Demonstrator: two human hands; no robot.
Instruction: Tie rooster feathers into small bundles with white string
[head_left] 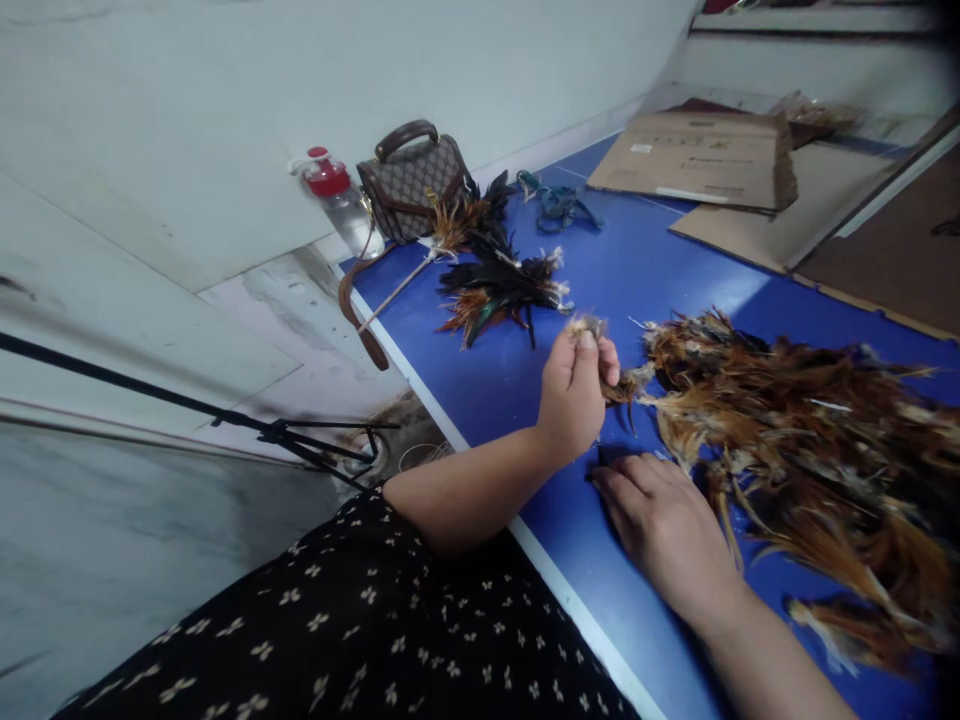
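Observation:
My left hand (pixel 574 390) is closed around a small bunch of brown feathers (pixel 626 382), quill ends poking out above the thumb. My right hand (pixel 660 515) lies flat, palm down, on the blue table (pixel 517 380), fingers together, at the near edge of a large loose heap of brown and orange feathers (pixel 810 450). Whether it pins a feather I cannot tell. Farther back lies a dark bundle of black, green and orange feathers (pixel 502 285), and a feather duster on a thin stick (pixel 442 245).
A patterned brown handbag (pixel 411 182) and a red-capped water bottle (pixel 339 198) stand at the table's far left corner. A teal cord (pixel 556 205) and flattened cardboard (pixel 705 158) lie at the back. A black tripod (pixel 292 440) stands on the floor left of the table edge.

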